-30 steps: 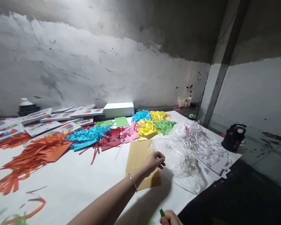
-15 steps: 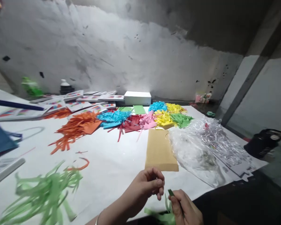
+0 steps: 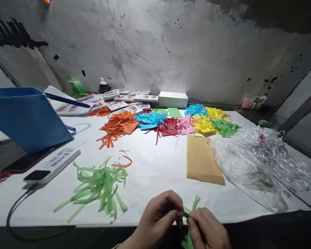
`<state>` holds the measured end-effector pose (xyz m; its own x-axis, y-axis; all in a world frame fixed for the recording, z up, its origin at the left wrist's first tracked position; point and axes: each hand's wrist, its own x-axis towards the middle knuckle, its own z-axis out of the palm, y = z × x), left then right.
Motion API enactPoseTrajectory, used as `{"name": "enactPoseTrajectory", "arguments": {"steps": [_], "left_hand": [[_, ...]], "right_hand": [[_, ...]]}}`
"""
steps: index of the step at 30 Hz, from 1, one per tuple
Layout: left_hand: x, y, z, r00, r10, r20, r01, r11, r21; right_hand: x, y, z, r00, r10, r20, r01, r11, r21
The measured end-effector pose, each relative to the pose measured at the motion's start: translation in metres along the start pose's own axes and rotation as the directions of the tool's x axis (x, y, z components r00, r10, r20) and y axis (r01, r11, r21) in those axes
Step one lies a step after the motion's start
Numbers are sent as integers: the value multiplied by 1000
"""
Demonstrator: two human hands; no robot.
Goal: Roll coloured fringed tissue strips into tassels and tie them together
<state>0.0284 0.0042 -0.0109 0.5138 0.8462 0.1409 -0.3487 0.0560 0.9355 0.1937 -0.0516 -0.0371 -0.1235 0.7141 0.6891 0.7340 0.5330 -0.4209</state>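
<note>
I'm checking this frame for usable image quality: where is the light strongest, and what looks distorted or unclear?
Head view: brightest around the white rectangular box and the wall behind it; corners fall dark; the table edge bows from wide-angle distortion; both hands pinching green paper strips sit dim at the bottom.

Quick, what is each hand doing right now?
Left hand: closed, pinching the green paper strip.
Right hand: closed, gripping the same green paper strip.

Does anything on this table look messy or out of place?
Yes. Two orange paper strips lie curled on their own beside the loose green strips, apart from the orange pile farther back. A cable hangs over the table's front edge.
</note>
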Motion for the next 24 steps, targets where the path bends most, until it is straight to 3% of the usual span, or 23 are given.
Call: {"name": "enactPoseTrajectory", "arguments": {"steps": [3,6,10,15,21,24], "left_hand": [[-5,-2,-4,1000,18,12,-19,999,41],[-11,-3,-8,993,109,52,-116,980,159],[-17,0,-11,958,248,146,-285,894,345],[-19,7,-11,922,307,237,-385,800,461],[-20,6,-12,931,287,227,-363,801,476],[-20,5,-12,969,203,143,-246,862,444]], "right_hand": [[3,-1,-3,994,-66,83,71,996,-58],[9,-3,-11,981,-102,162,118,989,-89],[17,-8,-22,956,-157,247,180,981,-76],[16,-11,-21,952,-155,263,169,985,-31],[5,-10,-13,953,-55,298,39,997,61],[0,-9,-10,962,-38,271,28,999,41]]}}
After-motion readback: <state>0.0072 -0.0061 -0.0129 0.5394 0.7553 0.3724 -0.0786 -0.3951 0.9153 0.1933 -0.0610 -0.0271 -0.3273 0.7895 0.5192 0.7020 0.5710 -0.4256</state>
